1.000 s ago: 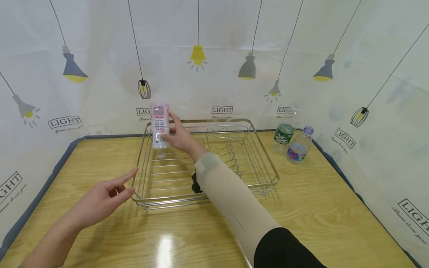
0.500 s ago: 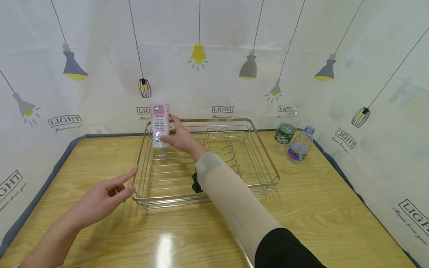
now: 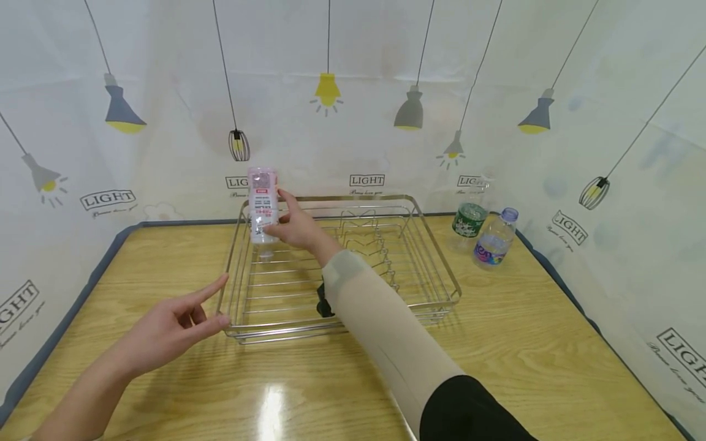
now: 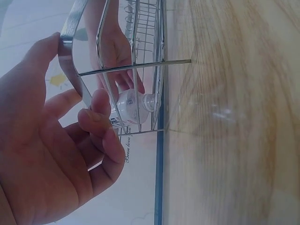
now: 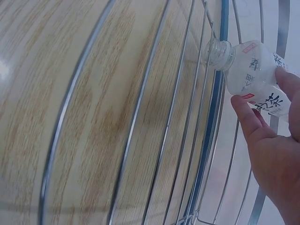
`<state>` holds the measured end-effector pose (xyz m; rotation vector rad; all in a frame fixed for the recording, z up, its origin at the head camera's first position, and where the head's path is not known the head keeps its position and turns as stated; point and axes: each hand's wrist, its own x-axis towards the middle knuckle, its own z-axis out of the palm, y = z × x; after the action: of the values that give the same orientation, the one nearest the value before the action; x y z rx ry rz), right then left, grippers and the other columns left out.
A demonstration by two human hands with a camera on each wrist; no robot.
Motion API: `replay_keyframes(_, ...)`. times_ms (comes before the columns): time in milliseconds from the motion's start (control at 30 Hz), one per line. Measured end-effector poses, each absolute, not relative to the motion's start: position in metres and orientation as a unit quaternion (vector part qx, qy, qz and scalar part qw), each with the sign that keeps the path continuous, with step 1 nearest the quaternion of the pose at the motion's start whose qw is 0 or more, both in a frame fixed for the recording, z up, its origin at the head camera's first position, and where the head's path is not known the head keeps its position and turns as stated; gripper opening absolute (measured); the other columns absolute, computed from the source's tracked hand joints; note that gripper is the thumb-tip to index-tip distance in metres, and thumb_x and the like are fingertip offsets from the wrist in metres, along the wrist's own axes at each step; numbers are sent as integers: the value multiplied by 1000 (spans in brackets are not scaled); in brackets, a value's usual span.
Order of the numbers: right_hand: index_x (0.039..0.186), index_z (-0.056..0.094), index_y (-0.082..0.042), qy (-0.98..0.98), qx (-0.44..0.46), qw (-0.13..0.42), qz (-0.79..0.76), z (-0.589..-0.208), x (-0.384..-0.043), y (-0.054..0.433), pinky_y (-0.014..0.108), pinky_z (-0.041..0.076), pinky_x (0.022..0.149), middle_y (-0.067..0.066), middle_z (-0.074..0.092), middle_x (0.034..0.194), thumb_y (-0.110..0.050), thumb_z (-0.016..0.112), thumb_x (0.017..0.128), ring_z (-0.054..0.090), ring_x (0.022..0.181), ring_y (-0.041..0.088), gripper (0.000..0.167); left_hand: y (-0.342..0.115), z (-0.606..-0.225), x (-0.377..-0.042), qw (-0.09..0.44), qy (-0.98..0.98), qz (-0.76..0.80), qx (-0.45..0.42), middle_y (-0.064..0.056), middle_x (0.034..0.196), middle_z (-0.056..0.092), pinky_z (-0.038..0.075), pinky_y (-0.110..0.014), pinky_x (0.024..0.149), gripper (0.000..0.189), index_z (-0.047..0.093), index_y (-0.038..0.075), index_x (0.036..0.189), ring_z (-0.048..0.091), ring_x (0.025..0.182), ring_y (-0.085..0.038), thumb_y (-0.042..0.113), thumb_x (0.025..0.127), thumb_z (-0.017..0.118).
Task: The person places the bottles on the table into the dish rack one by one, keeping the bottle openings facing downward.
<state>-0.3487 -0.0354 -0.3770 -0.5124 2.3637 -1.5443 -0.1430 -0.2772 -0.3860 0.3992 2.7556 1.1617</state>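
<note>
In the head view my right hand (image 3: 300, 225) holds a clear plastic bottle (image 3: 263, 205) with a white and pink label, upside down at the back left of a metal wire dish rack (image 3: 353, 327). The thumb lies on one side, fingers on the other. In the right wrist view the bottle's neck (image 5: 218, 54) is clear and shows no cap, close to the wires. My left hand (image 3: 162, 337) touches the rack's front left corner with a fairly straight index finger and thumb. In the left wrist view its other fingers (image 4: 101, 124) are loosely bent, holding nothing.
Two plastic bottles stand right of the rack: one with a green label (image 3: 467, 220), another with a purple label (image 3: 489, 251) and bluish mouth. A small black piece (image 3: 324, 301) sits in the rack, partly behind the right sleeve. Lamp-print cloth surrounds the wooden table (image 3: 524, 355).
My left thumb has shifted slightly right and down onto the rack's corner. The right hand and its bottle stay in nearly the same place.
</note>
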Motion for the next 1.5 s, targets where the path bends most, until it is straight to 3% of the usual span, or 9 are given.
replay_keyframes(500, 178, 13, -32, 813, -171, 137, -540, -378, -350, -35, 43, 61, 99, 21, 66, 143, -21, 78, 105, 70, 122, 30, 98, -279, -388, -142, 70, 906, 395, 131, -3, 86, 61, 44, -30, 59, 75, 38, 27, 173, 49, 69, -11, 37, 108, 73)
replay_keyframes(767, 177, 18, -31, 815, -157, 122, -544, -378, -354, -34, 50, 58, 107, 22, 59, 153, -26, 77, 106, 64, 134, 36, 93, -279, -389, -142, 76, 907, 397, 123, -4, 86, 59, 43, -31, 59, 76, 36, 28, 173, 48, 69, -11, 38, 108, 73)
replay_keyframes(933, 175, 29, -30, 816, -121, 84, -560, -371, -358, -31, 53, 54, 114, 18, 54, 161, -36, 75, 106, 58, 143, 34, 83, -279, -390, -143, 80, 906, 399, 120, -3, 85, 58, 43, -31, 59, 76, 35, 29, 174, 47, 68, -12, 39, 108, 72)
replay_keyframes(1167, 165, 46, -20, 790, -69, 13, -608, -357, -364, -20, 43, 59, 107, 7, 65, 147, -37, 68, 110, 67, 131, 27, 62, -277, -387, -145, 84, 908, 391, 122, -3, 83, 57, 42, -31, 58, 77, 34, 28, 174, 46, 67, -12, 40, 108, 72)
replay_keyframes(1500, 158, 50, -12, 709, -137, -13, -691, -316, -356, -1, 43, 63, 102, 10, 67, 133, -22, 66, 110, 73, 116, 27, 51, -278, -388, -143, 80, 908, 392, 124, -1, 80, 55, 41, -31, 57, 76, 35, 30, 174, 45, 65, -11, 42, 108, 71)
